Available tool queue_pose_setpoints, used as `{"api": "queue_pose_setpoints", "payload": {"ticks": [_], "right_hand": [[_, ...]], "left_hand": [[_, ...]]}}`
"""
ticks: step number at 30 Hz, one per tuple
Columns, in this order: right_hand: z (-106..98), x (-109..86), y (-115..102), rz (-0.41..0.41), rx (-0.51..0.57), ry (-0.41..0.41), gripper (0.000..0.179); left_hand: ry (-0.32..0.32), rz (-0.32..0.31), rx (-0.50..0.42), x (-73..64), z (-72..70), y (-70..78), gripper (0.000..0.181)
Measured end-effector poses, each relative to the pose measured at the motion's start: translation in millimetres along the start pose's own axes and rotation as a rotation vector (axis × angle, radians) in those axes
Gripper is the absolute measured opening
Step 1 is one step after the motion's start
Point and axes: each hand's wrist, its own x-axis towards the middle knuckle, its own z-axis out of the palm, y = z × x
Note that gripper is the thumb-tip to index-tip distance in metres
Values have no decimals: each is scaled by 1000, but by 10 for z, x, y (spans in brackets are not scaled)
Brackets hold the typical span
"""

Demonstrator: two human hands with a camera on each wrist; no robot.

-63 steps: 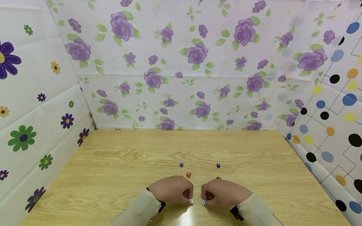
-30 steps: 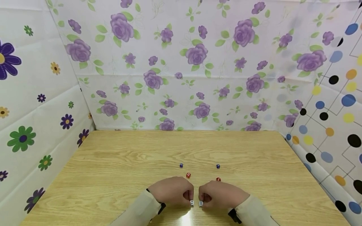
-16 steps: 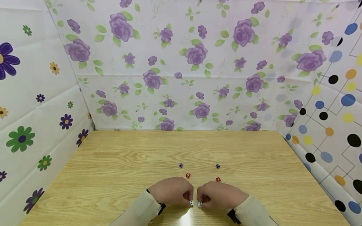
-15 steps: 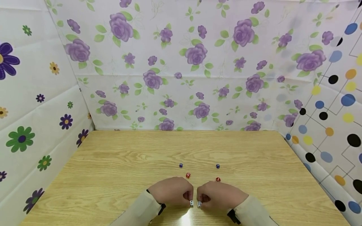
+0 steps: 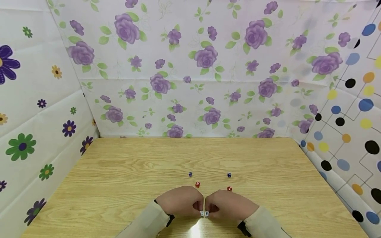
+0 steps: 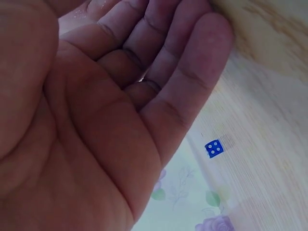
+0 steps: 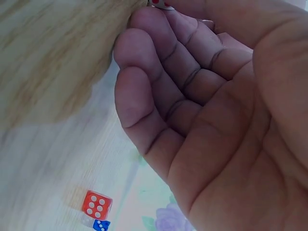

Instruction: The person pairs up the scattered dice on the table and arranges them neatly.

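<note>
Two white dice with dark pips sit side by side near the front of the wooden table. My left hand (image 5: 182, 201) pinches the left white die (image 5: 202, 214) between thumb and fingers. The right white die (image 5: 207, 214) is pinched by my right hand (image 5: 230, 205), with only a sliver of space between the two dice. Knuckles of both hands nearly meet above them. In the left wrist view the die held by my left hand (image 6: 110, 96) is hidden. A sliver of white die (image 7: 162, 5) shows at the fingertips of my right hand (image 7: 207, 106).
Beyond the hands lie two red dice, a left one (image 5: 197, 184) and a right one (image 5: 229, 189). Farther back are a left blue die (image 5: 190, 174) and a right blue die (image 5: 229, 175). Patterned cloth (image 5: 190, 99) walls the wooden table (image 5: 134, 165) at back and sides.
My right hand has slid left with its white die, narrowing the gap to the other white die. My left hand has stayed almost in place. The red and blue dice have not moved.
</note>
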Motion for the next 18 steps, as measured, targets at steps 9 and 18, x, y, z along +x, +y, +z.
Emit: {"api": "queue_pose_setpoints", "payload": {"ticks": [9, 18], "right_hand": [[-5, 8, -21, 1, -24, 9, 6], [-12, 18, -24, 0, -16, 4, 5]], "left_hand": [[2, 17, -10, 8, 7, -12, 13], [17, 27, -2, 7, 13, -12, 12]]}}
